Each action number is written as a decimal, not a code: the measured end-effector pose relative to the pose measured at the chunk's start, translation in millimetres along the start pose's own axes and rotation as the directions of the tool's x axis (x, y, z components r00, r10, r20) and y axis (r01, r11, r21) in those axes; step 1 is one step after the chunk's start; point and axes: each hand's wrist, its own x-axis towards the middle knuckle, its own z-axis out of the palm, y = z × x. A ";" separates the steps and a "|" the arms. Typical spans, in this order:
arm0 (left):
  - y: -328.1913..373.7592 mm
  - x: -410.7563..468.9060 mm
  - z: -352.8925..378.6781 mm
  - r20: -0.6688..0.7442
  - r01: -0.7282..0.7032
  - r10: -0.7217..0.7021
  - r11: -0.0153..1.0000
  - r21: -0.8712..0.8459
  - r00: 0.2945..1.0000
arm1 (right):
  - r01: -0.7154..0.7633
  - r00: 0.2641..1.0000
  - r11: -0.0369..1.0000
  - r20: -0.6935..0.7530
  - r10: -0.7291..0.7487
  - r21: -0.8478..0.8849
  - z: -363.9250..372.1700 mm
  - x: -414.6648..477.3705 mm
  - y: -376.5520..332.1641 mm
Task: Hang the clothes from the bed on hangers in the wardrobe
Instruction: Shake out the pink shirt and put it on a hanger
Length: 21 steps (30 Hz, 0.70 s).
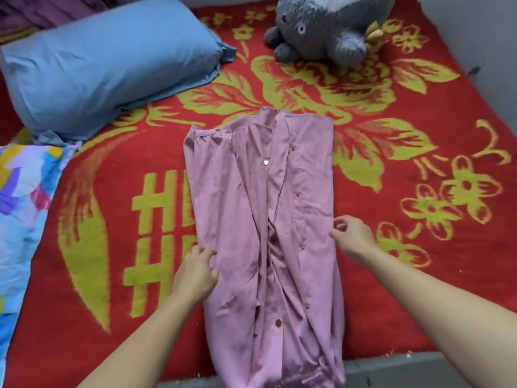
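Though not yet lifted, shown at an early stage: no hanger or wardrobe in view. Spread over the bed, a red flowered blanket [377, 317]. Laid lengthwise on its middle, a pink buttoned dress [246, 214], collar away, hem over the near edge. Further back, well apart from it, a blue pillow [106, 68] and a grey plush toy [327, 26]. Left hand [195, 273]: fingers curled, gripping the dress's left edge. Right hand [354, 233]: thumb and fingers pinching its right edge. Remaining, by judgement: lifting, fitting onto a hanger, hanging in the wardrobe.
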 end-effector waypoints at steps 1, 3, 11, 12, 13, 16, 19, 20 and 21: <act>-1.5 21.2 -2.4 -0.035 -0.005 0.004 1.000 -0.030 0.999 | -0.039 0.999 0.999 -0.022 0.039 0.033 1.6 19.6 -6.3; -7.9 67.8 -7.4 -0.114 0.020 -0.035 0.991 -0.134 0.993 | -0.087 0.994 0.993 -0.056 0.092 0.083 6.8 57.5 -18.0; -20.3 226.6 -47.9 -0.202 0.206 -0.402 0.765 -0.610 0.893 | -0.146 0.931 0.899 -0.250 0.266 0.412 12.2 175.7 -60.2; -17.2 239.5 -50.3 -0.206 0.200 -0.436 0.717 -0.667 0.876 | -0.163 0.915 0.862 -0.253 0.315 0.481 8.8 186.7 -65.9; -14.1 250.9 -52.0 -0.197 0.206 -0.470 0.675 -0.708 0.861 | -0.181 0.898 0.821 -0.249 0.362 0.541 5.6 196.6 -72.2; -0.8 271.5 -54.0 -0.148 0.274 -0.586 0.569 -0.776 0.797 | -0.256 0.897 0.693 -0.102 0.431 0.674 1.1 218.0 -91.9; 16.5 285.4 -60.6 -0.172 0.174 -0.572 0.499 -0.849 0.802 | -0.170 0.920 0.739 -0.163 0.356 0.652 5.2 234.2 -111.8; 22.0 292.5 -65.7 -0.244 0.092 -0.519 0.539 -0.837 0.819 | -0.075 0.920 0.816 -0.275 0.278 0.573 4.5 237.1 -120.0; 27.6 298.5 -71.3 -0.317 0.021 -0.447 0.604 -0.797 0.836 | 0.069 0.911 0.886 -0.390 0.131 0.458 2.3 238.3 -128.6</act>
